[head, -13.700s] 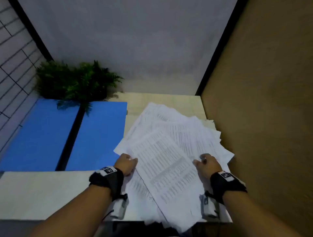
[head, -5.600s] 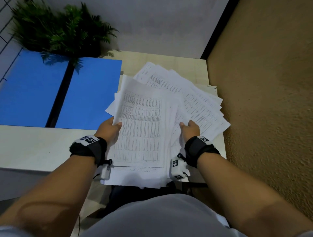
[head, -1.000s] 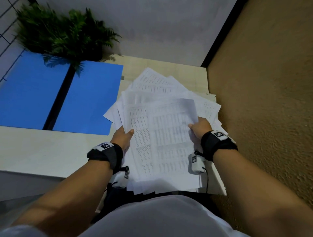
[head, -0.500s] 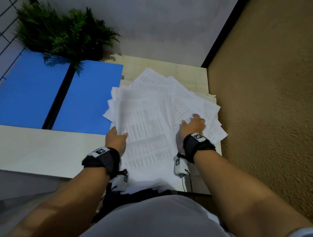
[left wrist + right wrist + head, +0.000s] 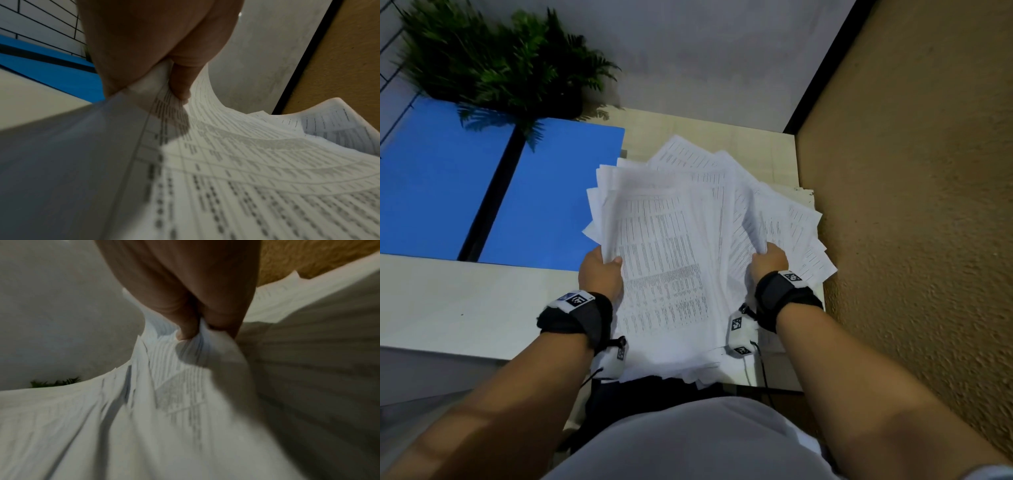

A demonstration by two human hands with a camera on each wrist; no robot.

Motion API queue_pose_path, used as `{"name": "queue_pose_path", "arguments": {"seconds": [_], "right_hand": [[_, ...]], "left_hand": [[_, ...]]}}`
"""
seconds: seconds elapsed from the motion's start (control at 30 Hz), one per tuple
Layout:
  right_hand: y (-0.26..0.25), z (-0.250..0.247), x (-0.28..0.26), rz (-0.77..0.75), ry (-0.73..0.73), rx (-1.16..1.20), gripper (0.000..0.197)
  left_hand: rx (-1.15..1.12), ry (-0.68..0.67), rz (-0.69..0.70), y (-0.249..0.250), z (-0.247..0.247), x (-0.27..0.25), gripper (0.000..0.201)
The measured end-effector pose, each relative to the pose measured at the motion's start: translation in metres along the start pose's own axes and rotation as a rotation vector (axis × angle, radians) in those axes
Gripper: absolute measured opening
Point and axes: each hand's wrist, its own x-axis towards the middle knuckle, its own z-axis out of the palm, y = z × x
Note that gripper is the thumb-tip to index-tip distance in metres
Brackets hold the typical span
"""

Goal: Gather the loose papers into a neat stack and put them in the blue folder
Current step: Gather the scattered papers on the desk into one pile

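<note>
A fanned, uneven pile of printed white papers (image 5: 671, 260) lies at the right end of the pale table (image 5: 465, 301), its near edge hanging over the table's front. My left hand (image 5: 601, 270) pinches the pile's left edge, thumb on top (image 5: 180, 81). My right hand (image 5: 768, 260) grips the right side of the upper sheets, bunching them (image 5: 195, 331). More sheets (image 5: 804, 236) fan out to the right beneath. The blue folder (image 5: 544, 205) lies open and flat to the left, its right leaf touching the papers.
A green fern (image 5: 493, 65) stands at the back left, overhanging the folder's black spine (image 5: 489, 195). A brown textured wall (image 5: 914, 205) runs close along the table's right edge. A grey wall (image 5: 705, 51) closes the back.
My right hand has shifted from resting on top of the sheets to gripping their right side. The upper sheets have swung slightly and lifted; my left hand keeps its hold.
</note>
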Motion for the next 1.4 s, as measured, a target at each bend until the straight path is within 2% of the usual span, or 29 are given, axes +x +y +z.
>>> {"name": "queue_pose_path", "arguments": {"seconds": [0.13, 0.23, 0.27, 0.3, 0.33, 0.37, 0.43, 0.53, 0.6, 0.67, 0.73, 0.83, 0.87, 0.93, 0.97, 1.07, 1.13, 1.2, 1.3, 1.4], "right_hand": [[-0.014, -0.021, 0.005, 0.032, -0.105, -0.171, 0.008], [-0.019, -0.028, 0.011, 0.033, -0.162, -0.208, 0.030], [-0.020, -0.026, 0.014, 0.054, -0.154, -0.145, 0.027], [-0.019, -0.023, 0.017, 0.069, -0.115, -0.051, 0.015], [-0.018, -0.019, 0.020, 0.090, -0.036, 0.102, 0.012], [-0.017, -0.015, 0.021, 0.119, 0.062, 0.195, 0.028], [-0.021, -0.014, 0.015, 0.189, 0.176, 0.402, 0.036], [-0.020, -0.008, 0.012, 0.213, 0.062, 0.460, 0.038], [-0.018, -0.007, 0.014, 0.226, 0.049, 0.409, 0.040], [-0.019, -0.008, 0.014, 0.220, 0.027, 0.385, 0.053], [-0.015, -0.005, 0.013, 0.195, 0.001, 0.368, 0.078], [0.001, 0.007, -0.005, 0.158, -0.105, 0.622, 0.114], [0.012, 0.011, -0.008, 0.128, -0.189, 0.621, 0.114], [0.027, 0.012, -0.007, 0.036, -0.287, 0.507, 0.094], [0.029, 0.008, -0.006, 0.018, -0.292, 0.470, 0.082], [0.033, -0.012, -0.009, 0.079, -0.383, 0.593, 0.053], [0.035, -0.022, -0.013, 0.068, -0.467, 0.616, 0.052], [0.033, -0.027, -0.017, 0.051, -0.554, 0.620, 0.055], [0.023, -0.031, -0.025, 0.060, -0.603, 0.614, 0.051], [0.019, -0.028, -0.028, 0.032, -0.540, 0.531, 0.058]], "left_hand": [[-0.029, -0.083, -0.022, 0.011, -0.005, 0.011, 0.021], [0.011, -0.160, -0.021, 0.020, -0.002, 0.012, 0.012], [0.020, -0.186, -0.013, 0.023, 0.000, 0.012, 0.011], [0.031, -0.207, -0.018, 0.024, 0.003, 0.014, 0.014], [0.046, -0.230, -0.011, 0.025, 0.006, 0.016, 0.019], [0.076, -0.264, -0.010, 0.026, 0.008, 0.017, 0.023], [0.121, -0.324, 0.001, 0.027, 0.010, 0.017, 0.030], [0.215, -0.388, 0.027, 0.027, 0.016, 0.013, 0.049], [0.242, -0.436, 0.019, 0.029, 0.021, 0.007, 0.065], [0.298, -0.455, 0.019, 0.028, 0.027, 0.002, 0.068], [0.325, -0.445, 0.047, 0.028, 0.033, -0.002, 0.055], [0.323, -0.430, 0.050, 0.031, 0.042, -0.012, 0.047], [0.311, -0.449, 0.065, 0.031, 0.045, -0.014, 0.040], [0.255, -0.452, 0.094, 0.031, 0.049, -0.021, 0.020], [0.199, -0.432, 0.089, 0.028, 0.050, -0.021, 0.025], [-0.068, -0.374, 0.071, 0.004, 0.049, -0.004, 0.072], [-0.178, -0.360, 0.102, 0.007, 0.040, -0.008, 0.088], [-0.275, -0.404, 0.053, 0.028, 0.030, -0.030, 0.096], [-0.350, -0.626, 0.026, 0.037, 0.024, -0.047, 0.071], [-0.405, -0.660, -0.046, 0.037, 0.027, -0.053, 0.043]]}}
